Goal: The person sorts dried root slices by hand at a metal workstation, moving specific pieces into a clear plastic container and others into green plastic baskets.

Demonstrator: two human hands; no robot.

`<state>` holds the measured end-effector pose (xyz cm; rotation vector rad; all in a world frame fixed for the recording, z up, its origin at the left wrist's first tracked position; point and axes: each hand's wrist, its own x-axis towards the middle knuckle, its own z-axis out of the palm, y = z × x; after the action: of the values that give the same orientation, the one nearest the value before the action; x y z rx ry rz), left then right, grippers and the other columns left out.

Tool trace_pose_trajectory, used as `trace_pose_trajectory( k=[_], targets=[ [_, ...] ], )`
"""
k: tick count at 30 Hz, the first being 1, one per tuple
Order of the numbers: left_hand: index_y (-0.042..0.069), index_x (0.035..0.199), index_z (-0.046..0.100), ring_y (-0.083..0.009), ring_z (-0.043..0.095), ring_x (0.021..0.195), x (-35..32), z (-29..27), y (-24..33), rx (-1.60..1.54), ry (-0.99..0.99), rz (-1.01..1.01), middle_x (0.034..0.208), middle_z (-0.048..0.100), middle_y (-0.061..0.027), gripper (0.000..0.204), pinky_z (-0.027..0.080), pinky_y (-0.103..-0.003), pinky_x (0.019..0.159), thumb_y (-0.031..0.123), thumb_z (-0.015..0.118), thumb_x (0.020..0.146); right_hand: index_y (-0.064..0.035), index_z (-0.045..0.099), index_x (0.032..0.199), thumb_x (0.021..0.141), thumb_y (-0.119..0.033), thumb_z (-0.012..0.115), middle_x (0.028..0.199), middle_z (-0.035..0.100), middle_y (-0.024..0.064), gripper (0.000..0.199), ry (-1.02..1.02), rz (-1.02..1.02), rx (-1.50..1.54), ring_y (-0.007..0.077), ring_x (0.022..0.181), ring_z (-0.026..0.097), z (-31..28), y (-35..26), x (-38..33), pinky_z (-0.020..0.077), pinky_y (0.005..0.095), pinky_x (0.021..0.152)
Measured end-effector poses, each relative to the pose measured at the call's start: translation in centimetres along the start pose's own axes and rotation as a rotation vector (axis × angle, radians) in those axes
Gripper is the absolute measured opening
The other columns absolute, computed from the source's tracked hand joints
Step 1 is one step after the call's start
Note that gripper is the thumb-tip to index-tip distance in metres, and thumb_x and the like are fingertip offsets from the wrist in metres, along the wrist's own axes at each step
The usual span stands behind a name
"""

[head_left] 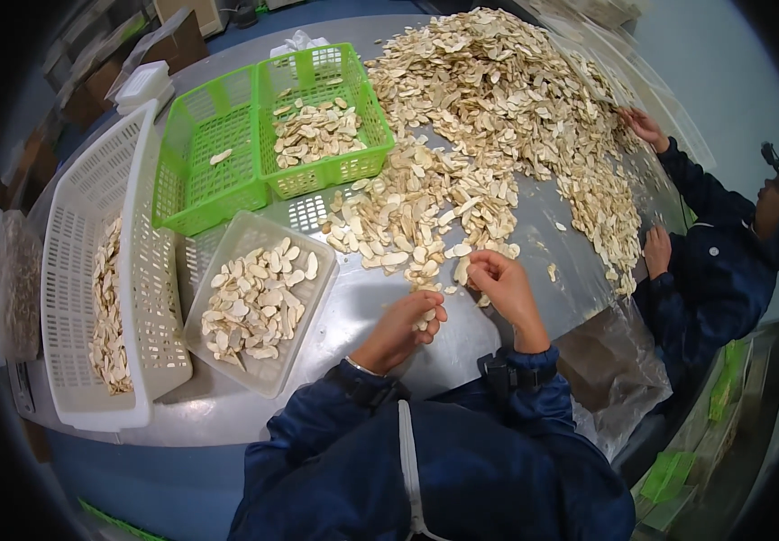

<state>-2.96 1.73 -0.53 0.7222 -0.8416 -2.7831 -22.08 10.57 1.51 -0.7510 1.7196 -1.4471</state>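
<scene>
My left hand (400, 332) is closed around a few pale, dried slices (425, 319), just above the metal table. My right hand (505, 287) pinches at a cream-coloured slice (462, 270) by the near edge of a loose spread of slices (426, 203). Whether that slice is lifted or still resting on the others, I cannot tell. Beside my left arm a shallow translucent tray (268, 383) bears a heap of similar slices (256, 302).
A white perforated basket (69, 298) holding slices stands at the left. Two green baskets (214, 194) (331, 180) sit behind the tray; both contain slices. A big mound (507, 90) covers the table's far side. At right, a co-worker (714, 234) reaches into it, near a clear plastic bag (619, 370).
</scene>
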Motion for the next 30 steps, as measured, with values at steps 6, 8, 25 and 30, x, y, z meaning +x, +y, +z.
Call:
trace_pose_trajectory(
  k=[6,8,25,30],
  targets=[
    [0.004,0.11,0.052,-0.0098,0.048,0.065,-0.2,-0.2,0.1,0.025,-0.032,0.01,0.088,0.059,-0.0045,0.021,0.038,-0.021,0.053,0.018,0.043,0.097,-0.0009,0.068,0.102,0.084,-0.011,0.062,0.077,0.069,0.0082,0.021,-0.002,-0.079,-0.695,0.0203,0.065,0.064,-4.8,-1.5,-1.8,0.0478,0.0297,0.059],
    [0.005,0.11,0.052,-0.0104,0.048,0.065,-0.2,-0.2,0.1,0.015,-0.01,0.016,0.088,0.059,-0.0047,0.02,0.037,-0.021,0.053,0.019,0.044,0.097,-0.0037,0.068,0.103,0.081,-0.01,0.061,0.087,0.068,0.014,0.024,0.135,-0.038,-0.798,0.0333,0.075,0.064,-6.3,-2.0,-2.0,0.0496,0.0366,0.068],
    [0.005,0.109,0.056,-0.0108,0.048,0.064,0.0,0.3,-0.2,0.046,0.028,0.037,0.085,0.06,-0.0031,0.025,0.038,-0.023,0.055,0.025,0.05,0.094,0.0009,0.063,0.105,0.085,-0.012,0.061,0.079,0.067,0.0091,0.024,0.402,-0.118,-0.665,0.0226,0.069,0.064,-10.0,1.7,-0.9,0.0502,0.031,0.066],
    [0.005,0.108,0.056,-0.0111,0.047,0.063,0.0,-0.1,-0.2,0.037,0.018,0.045,0.083,0.06,-0.0032,0.025,0.037,-0.023,0.054,0.025,0.051,0.094,0.0045,0.053,0.125,0.09,-0.011,0.058,0.081,0.066,0.0048,0.039,0.29,0.018,-0.116,0.0094,0.074,0.062,-10.1,1.6,-1.3,0.05,0.0247,0.067]
  ],
)
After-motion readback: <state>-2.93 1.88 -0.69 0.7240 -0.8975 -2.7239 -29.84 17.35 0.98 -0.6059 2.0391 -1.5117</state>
